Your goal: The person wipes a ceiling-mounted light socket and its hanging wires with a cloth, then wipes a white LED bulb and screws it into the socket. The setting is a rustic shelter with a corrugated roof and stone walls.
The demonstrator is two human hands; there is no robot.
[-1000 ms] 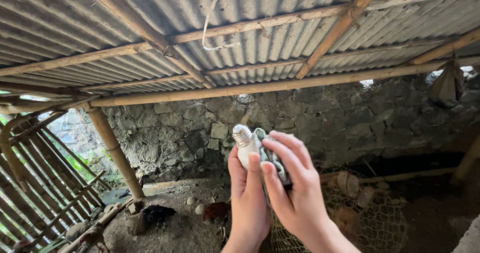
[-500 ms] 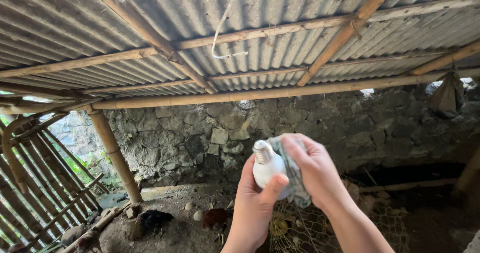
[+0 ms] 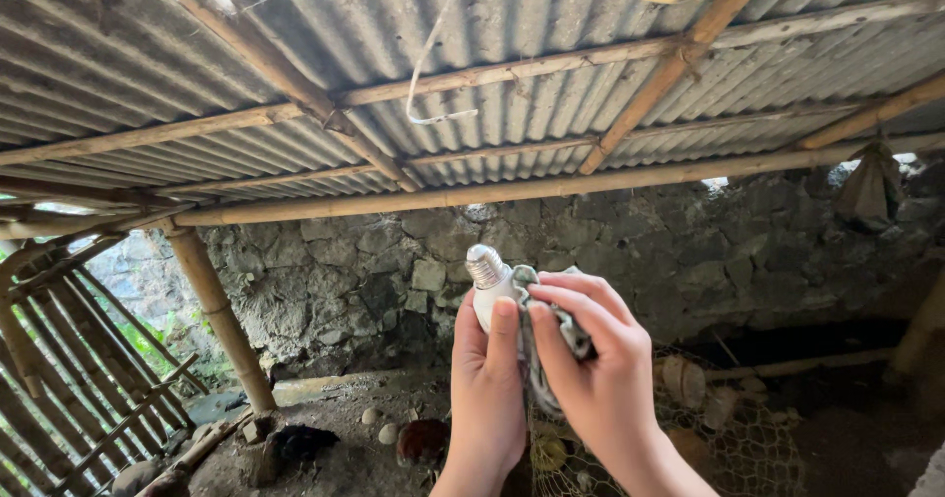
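My left hand (image 3: 487,399) grips a white light bulb (image 3: 489,285) by its body, with the metal screw base pointing up. My right hand (image 3: 591,374) presses a grey cloth (image 3: 569,338) against the bulb's right side, fingers curled over it. Both hands are raised in front of me, below a corrugated metal roof (image 3: 551,74). A loose white wire (image 3: 433,74) hangs from the roof above the bulb.
Bamboo beams (image 3: 492,192) carry the roof. A bamboo post (image 3: 221,320) stands at left beside a slatted bamboo fence (image 3: 69,379). A rough stone wall (image 3: 689,251) closes the back. Wire mesh (image 3: 728,428) and stones lie on the dirt floor below.
The bulb and both hands have shifted slightly, and my right hand has moved the cloth around the bulb's side. The view has tilted a little upward.
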